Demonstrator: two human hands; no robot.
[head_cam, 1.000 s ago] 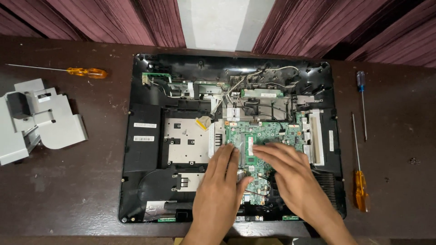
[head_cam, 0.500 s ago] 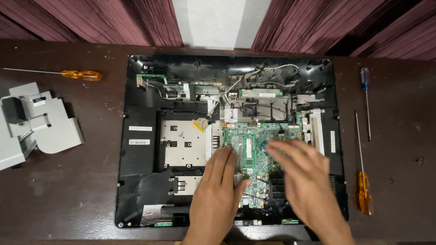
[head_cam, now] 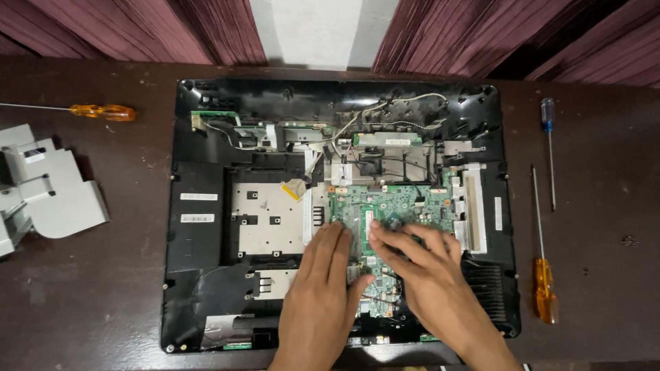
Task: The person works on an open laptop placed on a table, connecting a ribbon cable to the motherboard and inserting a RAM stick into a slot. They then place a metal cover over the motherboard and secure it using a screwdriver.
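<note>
An opened black computer chassis (head_cam: 206, 275) lies flat on the dark table, its insides exposed. A green circuit board (head_cam: 419, 203) sits right of centre, beside a silver metal plate (head_cam: 265, 220). My left hand (head_cam: 323, 295) rests flat on the board's lower left part, fingers pointing up. My right hand (head_cam: 423, 268) lies on the board just to the right, its fingertips pressing near a small component at the board's middle. The two hands nearly touch. Neither hand grips anything that I can see.
An orange-handled screwdriver (head_cam: 103, 111) lies at upper left. Grey metal covers (head_cam: 48, 192) sit at the left edge. On the right lie a blue-handled screwdriver (head_cam: 548, 117) and a long orange-handled one (head_cam: 544, 288). Maroon curtains hang behind the table.
My right hand has moved left and up across the board, closer to my left hand. The left hand has stayed almost in place.
</note>
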